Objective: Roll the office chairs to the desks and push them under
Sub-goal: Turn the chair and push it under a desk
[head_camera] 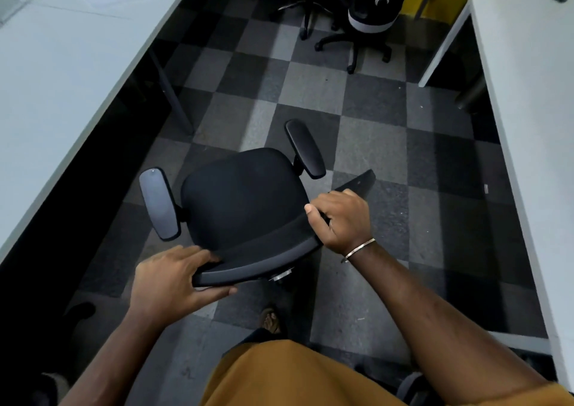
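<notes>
Head view looks down on a black office chair [245,197] standing in the aisle on a grey checkered carpet floor [369,144], between two pale worktops. Its seat faces away from the person, turned a little toward the left worktop [62,73], and its two armrests stick out on either side of the seat. The left hand [174,278] has its grip closed on the left end of the curved backrest top [261,256], fingers over the edge and thumb beneath. The right hand [341,219] has its grip closed round the right end of the same backrest top, thumb pointing along the rim; a thin metal bangle [358,249] sits on that wrist. The right worktop [528,94] runs along the other side of the aisle, well apart from the chair. Farther up the aisle stand two more chairs [366,10], black with white trim, close together.
</notes>
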### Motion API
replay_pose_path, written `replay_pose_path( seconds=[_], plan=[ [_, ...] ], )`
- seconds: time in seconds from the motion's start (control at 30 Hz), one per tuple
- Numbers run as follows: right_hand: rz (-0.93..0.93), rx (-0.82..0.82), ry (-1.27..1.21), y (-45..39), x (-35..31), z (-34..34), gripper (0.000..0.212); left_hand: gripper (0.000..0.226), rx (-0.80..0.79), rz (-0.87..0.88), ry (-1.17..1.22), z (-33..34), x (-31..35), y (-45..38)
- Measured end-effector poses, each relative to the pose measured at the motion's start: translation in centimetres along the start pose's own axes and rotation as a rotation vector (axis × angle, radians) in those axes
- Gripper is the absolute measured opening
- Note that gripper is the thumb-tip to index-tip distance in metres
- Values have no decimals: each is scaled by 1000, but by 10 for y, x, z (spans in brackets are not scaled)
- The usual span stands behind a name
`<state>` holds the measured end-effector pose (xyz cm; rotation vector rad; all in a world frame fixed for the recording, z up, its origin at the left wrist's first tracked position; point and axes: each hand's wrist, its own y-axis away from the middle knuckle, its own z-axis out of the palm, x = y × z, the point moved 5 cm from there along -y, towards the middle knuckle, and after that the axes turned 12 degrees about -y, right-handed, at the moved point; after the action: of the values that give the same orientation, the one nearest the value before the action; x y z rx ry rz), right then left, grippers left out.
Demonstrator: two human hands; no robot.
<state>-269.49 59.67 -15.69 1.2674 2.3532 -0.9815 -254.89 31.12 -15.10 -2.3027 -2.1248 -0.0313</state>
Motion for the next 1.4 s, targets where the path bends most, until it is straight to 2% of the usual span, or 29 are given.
replay_pose_path(
  seconds=[0.27, 0.4, 0.6, 0.7, 0.9, 1.03, 1.1, 1.23, 1.4],
  plan=[
    [-62, -194, 35, -86, 5, 52, 43, 71, 22, -156, 24, -2, -37, -31],
    [-123, -290, 61, -121, 6, 74, 45, 62, -145, -294, 373, 1, -71, -51],
    [-254, -423, 25, -165, 21, 90, 48, 44, -378, -682, 259, 32, -112, -65],
    [-301, -468, -14, -171, 37, 86, 48, 34, -417, -780, 261, 43, -90, -65],
    [-443, -599, -136, -188, 82, 61, 49, 34, -327, -1063, 242, 42, 1, -67],
    [-519, -672, -138, -207, 112, 47, 47, 50, -235, -1199, 277, 42, 57, -80],
    [-548, -708, -128, -215, 126, 41, 47, 50, -157, -1269, 288, 41, 86, -87],
    [-586, -729, -114, -230, 144, 36, 47, 47, -98, -1309, 297, 36, 121, -105],
    [-630, -868, -18, -247, 145, 44, 49, 61, -195, -1338, 299, 38, 134, -116]
  ],
)
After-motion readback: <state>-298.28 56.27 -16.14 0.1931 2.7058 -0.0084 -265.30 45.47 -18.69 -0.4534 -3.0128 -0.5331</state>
